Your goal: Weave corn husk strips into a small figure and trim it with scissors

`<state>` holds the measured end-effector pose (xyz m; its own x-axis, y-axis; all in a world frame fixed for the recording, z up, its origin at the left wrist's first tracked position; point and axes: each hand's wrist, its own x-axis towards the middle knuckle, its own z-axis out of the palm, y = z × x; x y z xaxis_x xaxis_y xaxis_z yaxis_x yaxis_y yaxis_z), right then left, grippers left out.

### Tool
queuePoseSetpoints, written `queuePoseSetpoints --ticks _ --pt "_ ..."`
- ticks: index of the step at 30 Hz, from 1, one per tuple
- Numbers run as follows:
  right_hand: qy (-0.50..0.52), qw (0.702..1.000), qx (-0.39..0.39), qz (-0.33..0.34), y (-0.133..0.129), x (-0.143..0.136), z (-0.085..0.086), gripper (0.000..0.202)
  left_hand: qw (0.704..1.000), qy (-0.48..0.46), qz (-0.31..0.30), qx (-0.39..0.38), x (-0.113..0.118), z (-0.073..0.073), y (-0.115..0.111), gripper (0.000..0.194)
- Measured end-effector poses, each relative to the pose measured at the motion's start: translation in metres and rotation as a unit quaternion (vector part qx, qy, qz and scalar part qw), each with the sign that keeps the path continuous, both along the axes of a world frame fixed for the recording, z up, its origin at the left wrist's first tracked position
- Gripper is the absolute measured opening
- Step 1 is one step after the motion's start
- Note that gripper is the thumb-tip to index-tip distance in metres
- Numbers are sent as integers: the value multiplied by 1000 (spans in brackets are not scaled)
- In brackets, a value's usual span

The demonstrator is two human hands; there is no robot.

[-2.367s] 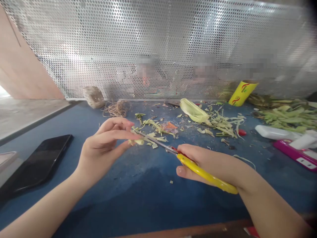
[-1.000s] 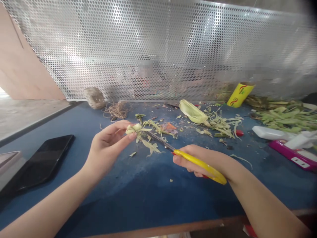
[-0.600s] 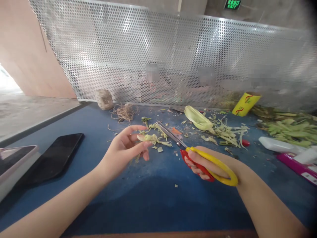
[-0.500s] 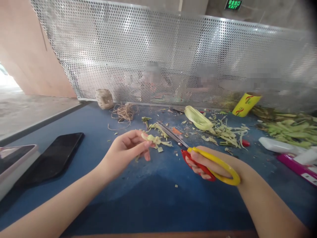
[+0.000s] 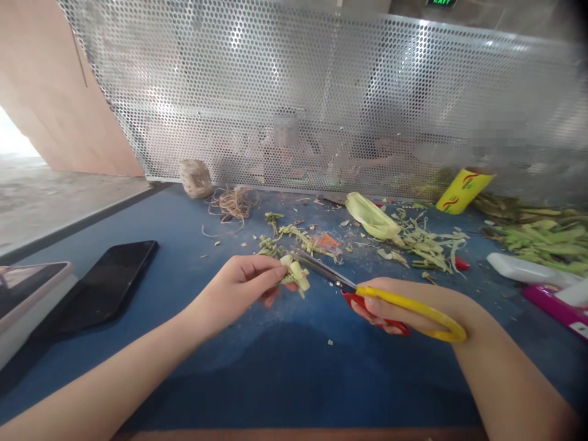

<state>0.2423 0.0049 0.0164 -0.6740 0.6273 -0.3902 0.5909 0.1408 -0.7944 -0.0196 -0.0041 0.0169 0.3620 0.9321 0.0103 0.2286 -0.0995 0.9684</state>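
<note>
Between thumb and fingers, my left hand (image 5: 252, 275) pinches a small pale green piece of vegetable stalk (image 5: 296, 275). My right hand (image 5: 381, 300) is wrapped round the handles of scissors (image 5: 340, 283), one handle yellow and one red. The blades point left and reach to the upper edge of the piece in my left hand; I cannot tell whether they touch it. Just beyond lie green vegetable scraps (image 5: 298, 234) and an orange scrap (image 5: 327, 241). A pale green leaf (image 5: 373, 217) rests farther back, beside a heap of thin shreds (image 5: 427, 245).
The blue table (image 5: 275, 380) holds a black phone (image 5: 105, 282) and another device (image 5: 32, 294) at left. Behind stand tangled twine (image 5: 234, 203), a pale lump (image 5: 195, 178) and a yellow tube (image 5: 465, 191). Right are green leaves (image 5: 546, 242) and a purple power strip (image 5: 551, 306). Perforated metal screen (image 5: 229, 92) borders the back.
My left hand has moved slightly right and turned the stalk piece. The scissors have moved a little right and down, their blades now closer together. The view has shifted slightly.
</note>
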Motion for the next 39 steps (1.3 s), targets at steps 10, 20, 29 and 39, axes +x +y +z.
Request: queuePoseSetpoints --ticks 10,20,29,39 --pt "-70 993 81 56 -1 -9 7 50 999 -21 -27 -2 3 -1 0 26" --pt "-100 987 120 34 -7 -25 10 54 995 -68 -1 -68 6 -6 -2 26" --pt "-118 985 124 26 -10 -27 9 51 991 -87 24 -97 8 -3 -5 24" --pt "-153 983 99 -10 -15 -30 9 47 989 -100 43 -105 9 -3 -6 24"
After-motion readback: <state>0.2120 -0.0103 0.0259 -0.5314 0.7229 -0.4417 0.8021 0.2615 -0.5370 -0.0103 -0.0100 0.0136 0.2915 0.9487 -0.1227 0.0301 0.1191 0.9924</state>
